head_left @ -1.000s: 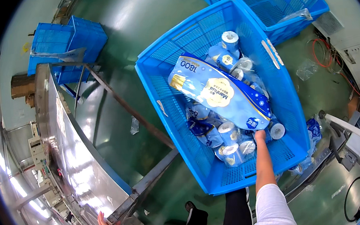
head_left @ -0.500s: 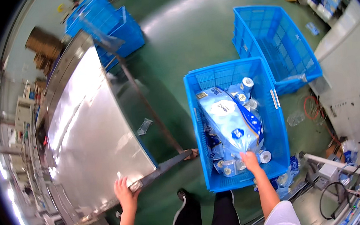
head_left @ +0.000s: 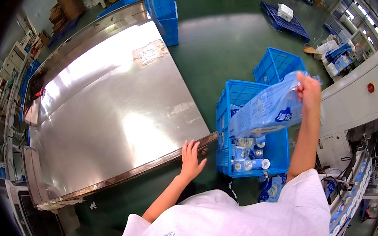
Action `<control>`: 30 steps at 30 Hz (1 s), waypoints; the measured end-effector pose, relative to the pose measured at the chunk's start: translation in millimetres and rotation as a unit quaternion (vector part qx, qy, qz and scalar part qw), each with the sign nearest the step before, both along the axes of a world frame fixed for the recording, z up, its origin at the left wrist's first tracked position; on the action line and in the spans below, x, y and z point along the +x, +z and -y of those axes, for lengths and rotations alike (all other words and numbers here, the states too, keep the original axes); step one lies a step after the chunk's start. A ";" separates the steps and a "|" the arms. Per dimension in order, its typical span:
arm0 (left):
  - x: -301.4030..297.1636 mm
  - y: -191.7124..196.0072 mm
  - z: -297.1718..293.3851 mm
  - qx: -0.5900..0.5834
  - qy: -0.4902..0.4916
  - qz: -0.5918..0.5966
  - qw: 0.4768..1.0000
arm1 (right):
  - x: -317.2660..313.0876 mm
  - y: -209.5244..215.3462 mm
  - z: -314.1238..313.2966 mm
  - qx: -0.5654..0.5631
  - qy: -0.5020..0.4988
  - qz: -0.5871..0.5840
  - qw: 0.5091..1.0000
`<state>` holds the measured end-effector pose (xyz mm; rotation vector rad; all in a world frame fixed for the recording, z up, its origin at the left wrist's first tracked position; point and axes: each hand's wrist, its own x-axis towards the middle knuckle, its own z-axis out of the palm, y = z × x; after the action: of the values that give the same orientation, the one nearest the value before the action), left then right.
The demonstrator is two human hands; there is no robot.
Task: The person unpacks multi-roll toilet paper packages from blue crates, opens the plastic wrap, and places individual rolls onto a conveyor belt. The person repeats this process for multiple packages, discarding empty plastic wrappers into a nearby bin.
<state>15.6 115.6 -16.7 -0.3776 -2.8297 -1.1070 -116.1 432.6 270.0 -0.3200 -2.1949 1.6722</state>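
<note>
My right hand (head_left: pixel 309 92) is closed on the gathered end of a large blue plastic pack of paper rolls (head_left: pixel 265 110). The pack hangs tilted, its held end high and its other end low over a blue crate (head_left: pixel 223 153). Inside this crate lie several loose small rolls (head_left: pixel 248 164) in blue-and-white wrapping. My left hand (head_left: pixel 192 159) rests with fingers spread on the near right edge of a metal-topped table (head_left: pixel 107 121), holding nothing.
Behind the crate stands another blue crate (head_left: pixel 262 71). A machine with a pale housing (head_left: pixel 354 90) takes up the right side. Blue packaging (head_left: pixel 273 188) lies on the floor beside the near crate. Further off are a blue pallet (head_left: pixel 284 24) and stacked blue crates (head_left: pixel 170 28).
My right hand has raised the pack from lying in the crate to above it. My left hand stays at the table edge. The view has swung upward and turned.
</note>
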 end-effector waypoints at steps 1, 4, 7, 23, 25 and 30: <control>13.7 4.7 13.9 0.023 -0.017 0.000 1.000 | 11.8 31.4 28.3 -0.003 0.020 -0.016 1.000; 57.0 11.1 63.8 0.064 -0.038 0.018 0.997 | 74.4 91.2 120.6 0.078 0.026 -0.133 0.988; 81.2 5.1 105.8 0.119 -0.089 0.071 0.986 | 110.4 88.0 173.4 0.178 0.109 -0.382 0.900; 70.3 42.3 235.0 0.848 0.129 0.229 0.461 | -99.4 -154.0 256.8 -0.233 0.489 0.056 0.838; 88.8 46.9 231.1 0.762 0.234 0.239 0.555 | -141.5 -209.3 241.1 -0.056 0.532 0.066 0.843; 94.7 15.6 207.7 0.676 0.336 0.274 0.595 | -210.0 -413.6 190.9 0.352 0.554 0.169 0.735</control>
<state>110.3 -92.1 -1.0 1.1597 -1.1419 -2.7449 -326.1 241.7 -143.6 1.2079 -3.3928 0.9445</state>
